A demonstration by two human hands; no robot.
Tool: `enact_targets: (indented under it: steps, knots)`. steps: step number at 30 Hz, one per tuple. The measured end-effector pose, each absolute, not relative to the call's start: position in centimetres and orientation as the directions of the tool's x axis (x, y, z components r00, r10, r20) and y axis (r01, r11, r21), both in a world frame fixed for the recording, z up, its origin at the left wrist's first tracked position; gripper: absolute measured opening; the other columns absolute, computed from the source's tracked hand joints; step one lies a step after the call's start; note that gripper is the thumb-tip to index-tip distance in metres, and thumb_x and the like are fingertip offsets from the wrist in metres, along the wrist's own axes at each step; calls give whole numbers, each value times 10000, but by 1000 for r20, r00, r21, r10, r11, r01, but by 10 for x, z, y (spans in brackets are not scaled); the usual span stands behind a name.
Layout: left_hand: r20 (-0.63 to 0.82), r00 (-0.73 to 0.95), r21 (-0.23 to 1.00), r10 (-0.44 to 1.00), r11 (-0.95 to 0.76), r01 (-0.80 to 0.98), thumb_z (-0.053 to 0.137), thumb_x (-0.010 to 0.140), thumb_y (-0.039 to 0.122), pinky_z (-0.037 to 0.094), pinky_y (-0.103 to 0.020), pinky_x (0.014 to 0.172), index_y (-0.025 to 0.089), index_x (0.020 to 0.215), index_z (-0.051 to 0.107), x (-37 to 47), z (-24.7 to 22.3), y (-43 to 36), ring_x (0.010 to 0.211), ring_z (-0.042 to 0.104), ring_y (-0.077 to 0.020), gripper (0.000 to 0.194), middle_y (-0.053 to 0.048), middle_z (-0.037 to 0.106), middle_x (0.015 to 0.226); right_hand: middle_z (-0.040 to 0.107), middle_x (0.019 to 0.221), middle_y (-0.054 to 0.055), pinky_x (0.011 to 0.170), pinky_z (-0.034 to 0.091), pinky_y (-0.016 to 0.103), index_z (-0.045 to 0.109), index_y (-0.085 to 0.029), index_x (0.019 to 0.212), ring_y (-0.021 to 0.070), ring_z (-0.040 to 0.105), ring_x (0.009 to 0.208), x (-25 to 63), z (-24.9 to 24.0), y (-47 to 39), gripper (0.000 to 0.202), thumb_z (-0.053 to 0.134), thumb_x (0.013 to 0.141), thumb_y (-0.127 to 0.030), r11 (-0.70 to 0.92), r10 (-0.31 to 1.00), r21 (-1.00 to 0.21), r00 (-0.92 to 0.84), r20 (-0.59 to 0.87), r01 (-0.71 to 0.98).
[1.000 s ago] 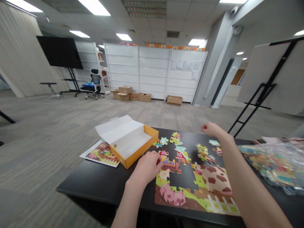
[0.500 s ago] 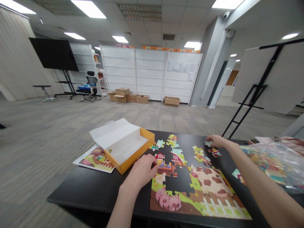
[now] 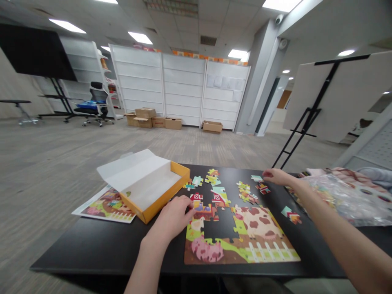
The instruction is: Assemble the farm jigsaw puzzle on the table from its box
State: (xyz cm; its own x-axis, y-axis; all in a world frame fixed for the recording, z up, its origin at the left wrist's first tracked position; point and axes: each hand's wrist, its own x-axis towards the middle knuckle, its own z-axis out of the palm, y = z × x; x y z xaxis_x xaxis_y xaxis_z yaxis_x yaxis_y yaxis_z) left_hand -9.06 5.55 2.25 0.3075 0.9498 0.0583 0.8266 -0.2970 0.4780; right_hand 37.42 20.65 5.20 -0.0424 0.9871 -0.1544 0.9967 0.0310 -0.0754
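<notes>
A partly joined farm jigsaw puzzle [image 3: 232,249] lies on the black table, with a pig, a hen and a cow in it and a gap left of the cow. My left hand [image 3: 176,214] rests at its left edge, fingers loosely bent and thumb apart, by the pieces with a purple-loaded cart [image 3: 202,209]. Farther off, my right hand [image 3: 277,177] is curled low over the table. A pale blue puzzle piece [image 3: 256,178] lies just left of its fingertips, beside red-and-brown pieces [image 3: 262,188]. Whether anything is inside the right fingers is hidden.
An open yellow box [image 3: 165,196] with a white inner flap stands at the left, partly over a printed picture sheet [image 3: 107,206]. Loose pieces [image 3: 245,192] lie behind the puzzle, others [image 3: 292,215] to its right. A clear plastic bag [image 3: 346,200] fills the right side.
The view has turned somewhat to the right. My right hand has shifted right, off the pale blue piece, which now shows fully. My left hand stays at the puzzle's left edge.
</notes>
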Motion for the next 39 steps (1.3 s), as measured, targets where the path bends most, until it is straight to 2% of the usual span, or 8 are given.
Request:
enact_targets:
  steps: [6, 14, 20, 23, 27, 31, 36, 39]
  knots:
    - [53, 292, 450, 955, -283, 847, 576, 918, 294, 477, -282, 824, 222, 875, 684, -89, 24, 54, 948, 649, -218, 137, -48, 697, 999, 776, 1021, 95, 809, 519, 286, 743, -196, 996, 260, 704, 954, 374, 49, 174, 413, 743, 733, -515, 56, 973, -113, -79, -215, 992]
    - [40, 353, 452, 935, -333, 828, 534, 948, 307, 473, -302, 921, 237, 927, 743, -94, 21, 54, 1000, 650, -222, 221, -53, 718, 1088, 770, 1076, 81, 903, 487, 297, 756, -202, 1005, 244, 689, 1021, 374, 55, 158, 253, 586, 822, -243, 56, 975, -73, -70, -210, 996]
    - [23, 372, 459, 928, -340, 821, 527, 955, 320, 464, -302, 978, 246, 967, 766, -99, 15, 58, 1051, 646, -226, 250, -52, 712, 1175, 774, 903, 121, 709, 522, 338, 769, -158, 890, 277, 710, 793, 397, 67, 119, 292, 716, 701, -375, 0, 948, -26, -9, -319, 1000]
    - [34, 370, 440, 928, -346, 828, 520, 958, 314, 468, -292, 958, 247, 941, 764, -98, 15, 59, 1033, 654, -222, 254, -51, 721, 1144, 771, 909, 119, 674, 507, 329, 761, -161, 920, 282, 709, 805, 400, 66, 93, 401, 746, 661, -467, 10, 936, -22, -17, -353, 1000]
    - [37, 354, 404, 934, -338, 850, 502, 970, 311, 475, -282, 890, 235, 878, 745, -94, 17, 59, 992, 663, -222, 271, -57, 729, 1079, 771, 862, 85, 644, 478, 301, 726, -170, 1029, 266, 709, 794, 392, 58, 75, 456, 755, 619, -367, 5, 941, -48, -21, -337, 999]
    - [35, 349, 383, 936, -335, 861, 494, 972, 299, 470, -271, 843, 227, 824, 730, -90, 22, 56, 966, 666, -215, 289, -54, 728, 1057, 762, 900, 96, 636, 459, 291, 716, -167, 1004, 267, 707, 817, 391, 46, 77, 450, 764, 576, -297, -40, 957, 8, 41, -289, 999]
    - [39, 352, 392, 935, -338, 856, 515, 961, 282, 468, -271, 858, 222, 842, 750, -89, 25, 52, 961, 662, -210, 271, -52, 723, 1052, 742, 888, 82, 639, 455, 292, 708, -181, 975, 265, 687, 802, 402, 44, 83, 473, 789, 532, -328, -27, 958, -32, 17, -286, 999]
    - [48, 356, 409, 933, -343, 845, 513, 966, 298, 467, -275, 855, 224, 849, 756, -91, 24, 52, 958, 661, -210, 280, -44, 727, 1056, 714, 780, 77, 617, 434, 300, 709, -183, 828, 253, 657, 737, 403, 55, 84, 325, 751, 603, -413, 37, 957, -78, -58, -284, 996]
